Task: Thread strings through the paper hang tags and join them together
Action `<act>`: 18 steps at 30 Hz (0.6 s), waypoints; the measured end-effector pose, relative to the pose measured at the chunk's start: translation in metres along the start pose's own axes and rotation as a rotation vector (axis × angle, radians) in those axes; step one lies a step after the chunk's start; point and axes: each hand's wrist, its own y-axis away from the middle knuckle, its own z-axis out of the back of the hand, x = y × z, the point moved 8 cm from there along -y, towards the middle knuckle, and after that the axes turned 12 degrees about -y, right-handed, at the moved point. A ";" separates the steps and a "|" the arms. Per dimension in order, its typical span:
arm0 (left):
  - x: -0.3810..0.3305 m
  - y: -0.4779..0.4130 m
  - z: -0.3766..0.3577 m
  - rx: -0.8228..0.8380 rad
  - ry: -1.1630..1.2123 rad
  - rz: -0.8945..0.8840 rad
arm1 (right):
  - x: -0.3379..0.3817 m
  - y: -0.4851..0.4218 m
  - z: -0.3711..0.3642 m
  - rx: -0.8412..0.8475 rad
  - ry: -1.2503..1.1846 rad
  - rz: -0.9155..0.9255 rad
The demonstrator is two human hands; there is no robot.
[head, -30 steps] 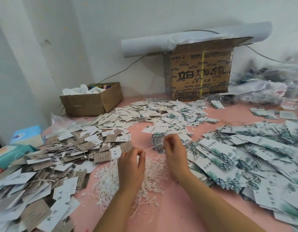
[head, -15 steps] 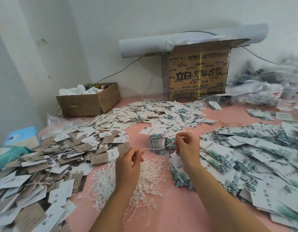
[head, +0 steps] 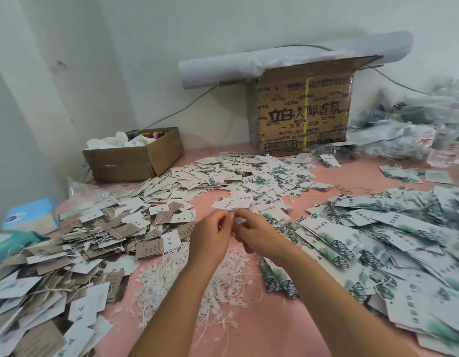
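My left hand (head: 210, 240) and my right hand (head: 256, 235) meet fingertip to fingertip above the pink table (head: 287, 328). Between them they pinch a short white string (head: 239, 220). A small bunch of leaf-printed tags (head: 278, 280) lies just below my right wrist; whether the string runs through it is hidden. Under both hands spreads a heap of loose white strings (head: 223, 287). Brown and white tags (head: 68, 243) are piled at the left. More white tags (head: 223, 176) lie behind the hands, and large leaf-printed tags (head: 377, 243) are piled at the right.
A low open cardboard box (head: 135, 161) stands at the back left. A tall printed carton (head: 303, 112) stands at the back with a white paper roll (head: 274, 60) on it. A blue tissue pack (head: 30, 215) sits at the left edge, crumpled plastic bags (head: 403, 130) at the back right.
The hands were apart with a string stretched between them. Now my right hand has come back to the left one and the fingertips meet.
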 end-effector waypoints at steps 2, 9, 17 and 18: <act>0.001 -0.007 -0.003 -0.026 -0.011 0.021 | -0.002 -0.007 0.015 -0.090 0.111 -0.035; 0.034 -0.033 -0.037 0.121 0.164 0.359 | 0.001 -0.019 0.120 -0.526 0.854 -0.291; 0.053 -0.044 -0.056 0.132 0.376 0.533 | -0.024 -0.037 0.129 -0.408 1.019 -0.438; 0.053 -0.045 -0.053 0.099 0.391 0.526 | -0.024 -0.037 0.129 -0.408 1.010 -0.438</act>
